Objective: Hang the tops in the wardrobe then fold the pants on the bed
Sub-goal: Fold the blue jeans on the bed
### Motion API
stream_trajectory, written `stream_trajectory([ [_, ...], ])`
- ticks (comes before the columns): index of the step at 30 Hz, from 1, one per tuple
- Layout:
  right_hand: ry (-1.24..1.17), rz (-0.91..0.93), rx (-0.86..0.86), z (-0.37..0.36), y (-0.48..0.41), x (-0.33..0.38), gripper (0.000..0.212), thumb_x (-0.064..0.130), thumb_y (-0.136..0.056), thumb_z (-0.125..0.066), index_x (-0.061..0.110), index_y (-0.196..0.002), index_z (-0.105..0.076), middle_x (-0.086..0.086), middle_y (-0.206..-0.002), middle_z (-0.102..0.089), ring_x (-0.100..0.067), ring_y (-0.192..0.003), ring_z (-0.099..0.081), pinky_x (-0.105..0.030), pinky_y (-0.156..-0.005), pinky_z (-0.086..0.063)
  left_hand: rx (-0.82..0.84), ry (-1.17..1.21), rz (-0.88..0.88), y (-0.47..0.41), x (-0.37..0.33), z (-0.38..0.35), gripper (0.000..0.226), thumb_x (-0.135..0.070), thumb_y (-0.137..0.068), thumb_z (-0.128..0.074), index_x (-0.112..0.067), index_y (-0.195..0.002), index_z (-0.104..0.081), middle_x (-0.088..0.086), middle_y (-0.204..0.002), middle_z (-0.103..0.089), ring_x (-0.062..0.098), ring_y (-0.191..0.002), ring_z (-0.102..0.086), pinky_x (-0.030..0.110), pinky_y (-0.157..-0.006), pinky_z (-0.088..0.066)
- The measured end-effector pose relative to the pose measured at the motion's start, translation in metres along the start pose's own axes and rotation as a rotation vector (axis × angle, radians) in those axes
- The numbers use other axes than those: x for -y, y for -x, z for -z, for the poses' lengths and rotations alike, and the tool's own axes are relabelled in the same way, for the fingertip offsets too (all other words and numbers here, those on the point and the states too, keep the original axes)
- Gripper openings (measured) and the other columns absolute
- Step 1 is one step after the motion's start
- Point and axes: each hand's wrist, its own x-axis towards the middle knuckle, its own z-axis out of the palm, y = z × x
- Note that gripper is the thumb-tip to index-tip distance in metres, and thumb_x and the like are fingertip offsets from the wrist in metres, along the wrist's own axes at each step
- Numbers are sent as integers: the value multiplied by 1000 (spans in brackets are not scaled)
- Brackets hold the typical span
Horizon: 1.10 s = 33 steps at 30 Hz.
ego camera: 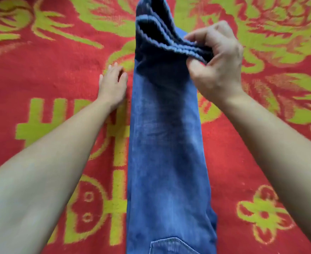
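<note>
— Jeans (169, 162) lie in a long strip down the middle of the frame on the red and green blanket (41, 79), legs stacked one on the other, with the back pocket (171, 244) at the bottom edge. Where does the fold start?

— At the upper centre. The right hand (219, 65) pinches the leg hems (169, 43) between thumb and curled fingers and holds them raised off the denim below.

— And the left hand (112, 85)?

— It rests flat on the blanket just beside the left edge of the jeans, left of centre, fingers straight, holding nothing. Both forearms reach in from the bottom corners.

— What makes this step go well?

— Probably carrying the hems straight down the frame toward the pocket, so the side edges line up. The person would do best to grip both hems together so neither layer slips. The free hand could press the denim at the crease to stop the strip sliding or skewing on the blanket.
</note>
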Motion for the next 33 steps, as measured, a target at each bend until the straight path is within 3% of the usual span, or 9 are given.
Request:
stream_trajectory([
  [3, 153, 124, 274, -17, 97, -35, 33, 7, -72, -54, 12, -100, -71, -9, -94, -58, -30, -91, -58, -37, -83, -50, -48, 213, 49, 56, 23, -2, 41, -23, -106, -39, -5, -142, -49, 10, -154, -37, 17, -146, -28, 23, -117, -17],
  [6, 321, 96, 446, -41, 140, -61, 34, 8, -80, -46, 9, -106, -67, -14, -102, -58, -39, -105, -57, -47, -92, -47, -73, 320, 142, 93, 30, -6, 41, -30, -107, -36, -8, -131, -60, 13, -149, -45, 20, -143, -35, 27, -115, -25],
  [10, 321, 89, 387, -49, 141, -50, 36, 7, -76, -42, 10, -101, -68, -13, -95, -58, -37, -91, -56, -45, -83, -46, -134, 399, 275, 111, 4, -7, 60, -55, -102, -32, -13, -101, -74, 12, -104, -70, 25, -110, -59, 37, -94, -40],
  [12, 313, 109, 324, -42, 139, -48, 37, 2, -72, -46, 9, -101, -69, -13, -95, -58, -36, -89, -56, -43, -81, -46, -201, 431, 284, 113, -8, -10, 71, -68, -94, -36, -8, -87, -74, 0, -66, -58, 20, -76, -54, 41, -78, -44],
  [16, 277, 133, 237, -27, 150, -43, 37, -2, -74, -55, 10, -106, -71, -14, -102, -61, -34, -98, -58, -41, -86, -47, -164, 557, 280, 122, -27, -26, 63, -68, -87, -53, -14, -55, -49, -9, -55, -42, 11, -57, -39, 36, -59, -35],
  [21, 272, 189, 435, -26, 164, -56, 40, 0, -79, -55, 10, -115, -69, -15, -107, -61, -36, -99, -59, -46, -84, -51, -77, 384, 157, 129, -13, -49, 31, -39, -85, -69, -8, -86, -67, 0, -83, -69, 16, -73, -60, 36, -72, -51],
  [26, 262, 156, 501, -28, 165, -60, 40, 16, -79, -56, 13, -116, -71, -11, -108, -62, -33, -102, -58, -45, -90, -49, -46, 380, 172, 128, -5, -55, 29, -35, -86, -72, -7, -91, -66, 3, -84, -66, 12, -72, -54, 32, -69, -47],
  [30, 175, -3, 431, -29, 150, -57, 40, 29, -85, -44, 16, -108, -75, -5, -96, -66, -29, -93, -59, -43, -85, -48, -69, 267, 184, 122, -12, -55, 35, -36, -85, -71, -15, -108, -54, -4, -89, -60, 18, -86, -60, 34, -80, -48],
  [33, 291, -3, 252, -33, 130, -63, 36, 19, -89, -46, 11, -115, -69, -10, -103, -64, -34, -91, -59, -46, -79, -49, -264, 23, -18, 120, -16, -50, 54, -34, -91, -58, -11, -137, -42, 9, -125, -53, 28, -116, -51, 39, -100, -40],
])
